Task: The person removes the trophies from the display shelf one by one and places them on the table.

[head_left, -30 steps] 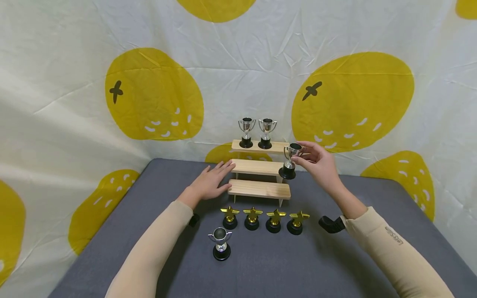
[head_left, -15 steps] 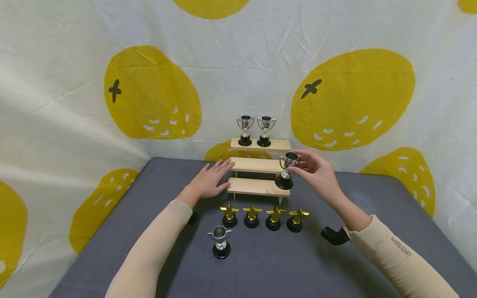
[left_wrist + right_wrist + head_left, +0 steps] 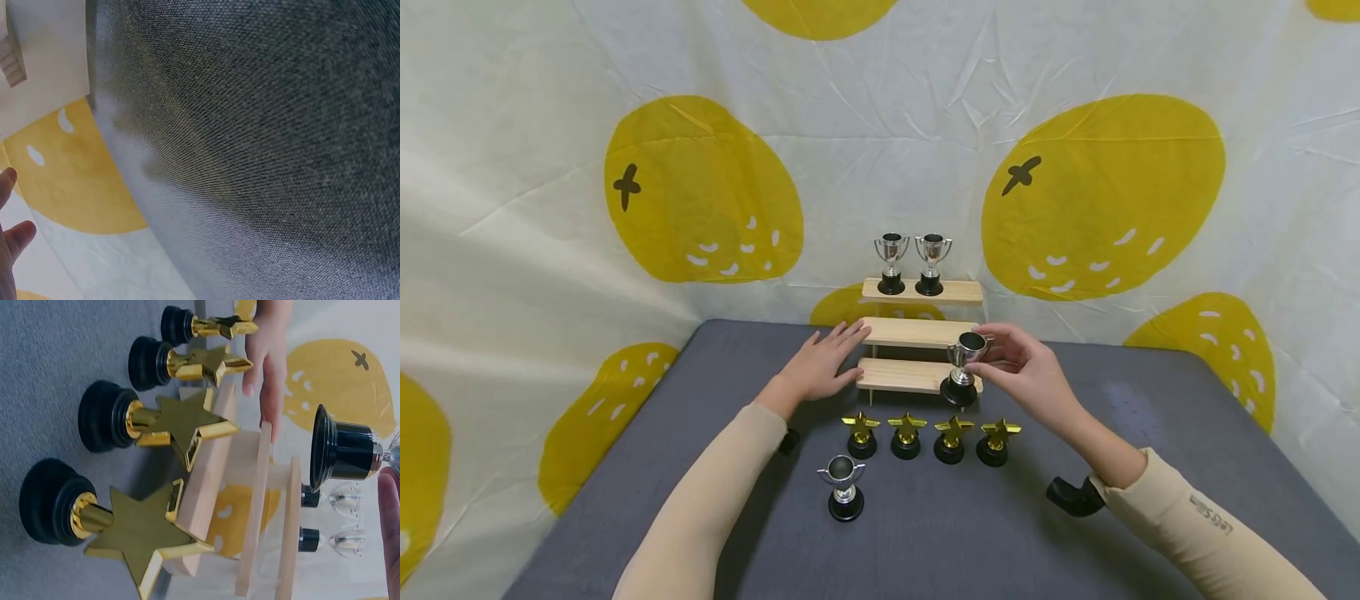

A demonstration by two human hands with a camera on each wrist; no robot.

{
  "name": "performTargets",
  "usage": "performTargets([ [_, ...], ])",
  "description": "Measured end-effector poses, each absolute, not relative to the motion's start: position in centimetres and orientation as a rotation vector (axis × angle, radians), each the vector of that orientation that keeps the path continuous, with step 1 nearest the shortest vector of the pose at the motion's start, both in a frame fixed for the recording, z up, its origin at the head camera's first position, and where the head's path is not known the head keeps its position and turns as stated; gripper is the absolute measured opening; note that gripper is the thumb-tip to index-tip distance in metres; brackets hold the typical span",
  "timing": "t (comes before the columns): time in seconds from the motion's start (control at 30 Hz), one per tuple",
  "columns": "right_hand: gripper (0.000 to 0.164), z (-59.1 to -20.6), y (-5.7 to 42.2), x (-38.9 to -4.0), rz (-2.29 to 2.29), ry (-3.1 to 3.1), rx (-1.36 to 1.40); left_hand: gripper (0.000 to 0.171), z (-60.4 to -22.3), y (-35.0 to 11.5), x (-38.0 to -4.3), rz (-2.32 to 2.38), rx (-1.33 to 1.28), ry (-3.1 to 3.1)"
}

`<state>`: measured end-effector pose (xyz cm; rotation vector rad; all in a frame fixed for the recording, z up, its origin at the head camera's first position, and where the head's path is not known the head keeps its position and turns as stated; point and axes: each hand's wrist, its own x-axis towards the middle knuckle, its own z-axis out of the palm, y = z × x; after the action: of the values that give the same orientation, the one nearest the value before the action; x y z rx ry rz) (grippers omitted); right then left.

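Shiny silver two-handled cup [image 3: 961, 368] on a black base has come lower and leftward

A second ago it was beside the right end of the middle step; now, just right of the frame's centre, it overlaps the right end of the lowest step of the pale three-step wooden stand [image 3: 898, 332]. I take that as a carry in progress, the cup not yet set down: in the right-wrist view its base looks clear of the wood. The right hand [image 3: 1028, 371] pinches it between thumb and fingers. The left hand [image 3: 816, 364], left of centre, lies with straight, spread fingers against the stand's left end, gripping nothing.

I count four silver cups: the held one, two matching silver cups [image 3: 931, 260] upright on the top step, and one lone silver cup [image 3: 844, 483] on the grey cloth-covered worktop [image 3: 962, 542], lower centre. Four gold star-shaped trophies [image 3: 907, 433] on black bases stand in a row just above it.
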<state>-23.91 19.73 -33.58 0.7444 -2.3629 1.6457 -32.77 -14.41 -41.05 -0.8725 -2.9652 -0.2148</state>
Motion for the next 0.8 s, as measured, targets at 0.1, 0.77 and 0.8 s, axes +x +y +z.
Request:
performTargets([
  [0.1, 0.044, -33.8, 19.4, -23.5, 1.653, -2.374, 0.763, 0.074, -41.2, -14.4, -32.8, -0.214, -0.869, -2.975],
  [0.77, 0.046, -36.0, 17.4, -20.9, 1.71, -2.38, 0.886, 0.073, -41.1, -14.3, -32.7, -0.244, -0.864, -2.956],
  [0.8, 0.046, -36.1, 17.3, -20.8, 1.717, -2.377, 0.899, 0.073, -41.1, -14.3, -32.6, -0.247, -0.865, -2.956],
])
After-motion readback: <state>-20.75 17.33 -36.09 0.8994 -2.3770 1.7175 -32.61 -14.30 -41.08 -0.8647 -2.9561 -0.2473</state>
